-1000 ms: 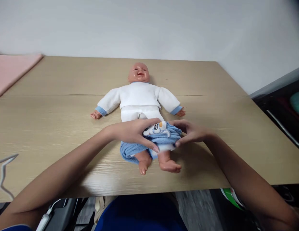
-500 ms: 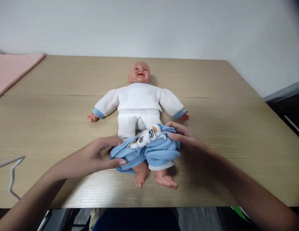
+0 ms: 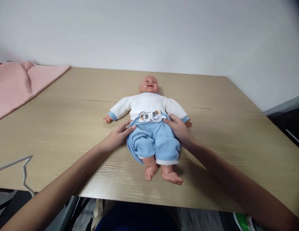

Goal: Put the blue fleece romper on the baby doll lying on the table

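A baby doll (image 3: 149, 99) lies on its back on the table, head away from me, in a white top with blue cuffs. Blue fleece overalls (image 3: 146, 138) cover its legs, their bib with an embroidered animal face reaching the bottom of the top. The doll's bare feet stick out below the white-trimmed leg hems. My left hand (image 3: 119, 134) pinches the overalls' edge at the waist, thumb on top. On the other side, my right hand (image 3: 179, 128) grips the bib's edge, its fingertips partly hidden by the cloth.
A pink cloth (image 3: 16, 83) lies at the table's (image 3: 224, 144) far left. A white bent wire, perhaps a hanger (image 3: 24, 166), is at the near left edge. A pale wall (image 3: 149, 35) stands behind the table, and a dark object (image 3: 291, 118) is at the right.
Both hands have pulled the blue overalls up the doll's legs, from around the shins to the waist, covering the white body cloth. The view has shifted slightly.
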Demonstrator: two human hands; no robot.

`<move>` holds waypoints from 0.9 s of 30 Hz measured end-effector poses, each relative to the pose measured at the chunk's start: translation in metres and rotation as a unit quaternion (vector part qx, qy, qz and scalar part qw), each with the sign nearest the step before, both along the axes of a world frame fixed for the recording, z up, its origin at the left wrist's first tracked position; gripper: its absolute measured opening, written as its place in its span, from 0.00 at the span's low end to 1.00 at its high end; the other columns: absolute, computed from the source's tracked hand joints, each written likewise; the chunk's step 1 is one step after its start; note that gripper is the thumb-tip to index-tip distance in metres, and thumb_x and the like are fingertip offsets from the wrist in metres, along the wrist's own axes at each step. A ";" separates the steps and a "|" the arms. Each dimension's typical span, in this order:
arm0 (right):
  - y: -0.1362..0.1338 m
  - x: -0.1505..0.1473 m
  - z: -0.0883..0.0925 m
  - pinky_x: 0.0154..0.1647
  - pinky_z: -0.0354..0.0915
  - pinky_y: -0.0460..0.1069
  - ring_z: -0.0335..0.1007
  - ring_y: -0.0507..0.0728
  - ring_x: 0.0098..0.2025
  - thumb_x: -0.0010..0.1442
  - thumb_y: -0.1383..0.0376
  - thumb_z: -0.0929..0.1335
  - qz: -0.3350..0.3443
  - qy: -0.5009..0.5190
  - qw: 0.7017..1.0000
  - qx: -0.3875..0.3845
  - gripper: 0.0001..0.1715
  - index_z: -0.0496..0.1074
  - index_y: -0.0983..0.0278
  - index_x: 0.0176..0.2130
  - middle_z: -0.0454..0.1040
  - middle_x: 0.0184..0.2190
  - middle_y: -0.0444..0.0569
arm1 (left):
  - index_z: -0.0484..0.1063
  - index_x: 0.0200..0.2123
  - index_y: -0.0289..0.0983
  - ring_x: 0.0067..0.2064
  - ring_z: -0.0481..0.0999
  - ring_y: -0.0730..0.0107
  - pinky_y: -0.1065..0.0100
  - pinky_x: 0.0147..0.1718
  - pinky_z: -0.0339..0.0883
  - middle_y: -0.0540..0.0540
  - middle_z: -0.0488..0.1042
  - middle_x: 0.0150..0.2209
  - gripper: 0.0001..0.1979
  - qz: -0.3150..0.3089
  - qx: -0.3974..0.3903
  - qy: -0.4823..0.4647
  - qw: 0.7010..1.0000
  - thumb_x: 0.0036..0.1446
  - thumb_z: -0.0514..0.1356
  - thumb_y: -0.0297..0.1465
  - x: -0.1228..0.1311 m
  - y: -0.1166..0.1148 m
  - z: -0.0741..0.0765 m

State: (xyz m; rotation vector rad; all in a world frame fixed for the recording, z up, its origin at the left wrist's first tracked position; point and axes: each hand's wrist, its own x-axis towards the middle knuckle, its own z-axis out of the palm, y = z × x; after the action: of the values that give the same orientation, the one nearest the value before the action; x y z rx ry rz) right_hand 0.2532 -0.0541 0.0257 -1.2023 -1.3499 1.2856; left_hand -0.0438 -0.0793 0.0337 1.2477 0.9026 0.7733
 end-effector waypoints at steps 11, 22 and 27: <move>0.000 -0.004 -0.011 0.55 0.66 0.56 0.70 0.63 0.47 0.73 0.50 0.71 -0.085 -0.112 0.975 0.170 0.13 0.73 0.56 0.47 0.75 0.43 0.48 | 0.76 0.47 0.40 0.46 0.75 0.61 0.63 0.44 0.71 0.45 0.76 0.45 0.19 0.096 0.163 0.098 0.977 0.74 0.67 0.51 -0.007 -0.004 0.002; 0.039 -0.003 -0.027 0.58 0.72 0.54 0.75 0.61 0.49 0.72 0.44 0.71 -0.015 -0.072 0.993 0.090 0.22 0.73 0.58 0.51 0.80 0.47 0.47 | 0.67 0.46 0.41 0.39 0.67 0.66 0.66 0.41 0.65 0.52 0.68 0.39 0.27 0.082 0.172 0.085 0.978 0.73 0.62 0.59 0.004 0.065 -0.010; 0.031 0.030 -0.012 0.56 0.74 0.56 0.76 0.62 0.48 0.64 0.49 0.74 0.072 -0.066 0.993 0.062 0.19 0.76 0.57 0.48 0.80 0.42 0.45 | 0.73 0.47 0.39 0.43 0.73 0.63 0.65 0.47 0.69 0.50 0.73 0.40 0.23 0.014 0.169 0.080 0.982 0.68 0.69 0.53 -0.028 0.073 -0.007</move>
State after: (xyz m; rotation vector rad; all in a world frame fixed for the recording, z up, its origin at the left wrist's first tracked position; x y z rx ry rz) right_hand 0.2834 -0.0233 0.0136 -1.1371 -1.6139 1.2193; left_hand -0.0722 -0.0068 0.0266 1.6167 0.9460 0.8834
